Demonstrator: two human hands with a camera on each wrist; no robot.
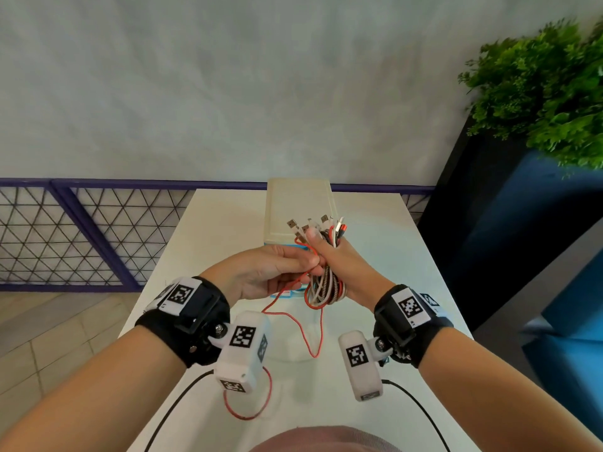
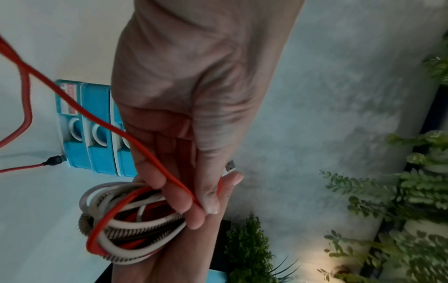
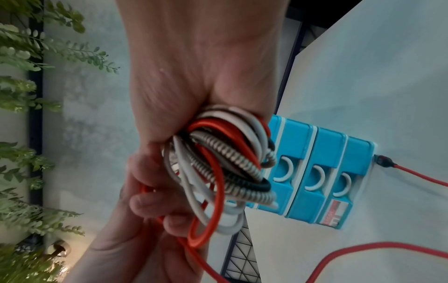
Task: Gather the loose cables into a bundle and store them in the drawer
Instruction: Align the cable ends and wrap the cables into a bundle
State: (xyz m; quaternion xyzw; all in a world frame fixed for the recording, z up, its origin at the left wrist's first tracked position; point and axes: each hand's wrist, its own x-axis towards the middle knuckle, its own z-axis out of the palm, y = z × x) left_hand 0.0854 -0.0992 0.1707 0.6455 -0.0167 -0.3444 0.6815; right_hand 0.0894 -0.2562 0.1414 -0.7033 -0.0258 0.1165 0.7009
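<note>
1. Head view. Your right hand (image 1: 339, 265) has its fingers wrapped around the bundle (image 1: 321, 285), thumb upright against the plug ends at 12 o'clock. Your left hand (image 1: 261, 272) pinches the red cable (image 1: 303, 334) just at 9 o'clock of the bundle. The cable's loose tail hangs to the table (image 1: 195, 230) and curls at 6 o'clock under your left wrist. Risk: that tail is likely to snag on a wrist camera or drag across the table when you lift, pulling the coils out of shape.

2. Left wrist view. Thumb and fingers (image 2: 169, 183) are pressed together on the red cable, which crosses the palm toward 10 o'clock. Its black plug (image 2: 53, 159) lies on the table touching the blue drawer unit (image 2: 97, 134). Risk: a fast pull would probably whip the plug against the unit or slip the cable through the pinch.

3. Right wrist view. Fingers are clamped on the coils of white, red, black and braided cable; several loops bulge free at 5 o'clock. All three drawers (image 3: 315, 153) at 3 o'clock appear closed. Risk: both hands are occupied, so opening a drawer means releasing one grip, and the unsecured loops would likely spring apart. Whether the full bundle fits one drawer cannot be judged.
</note>
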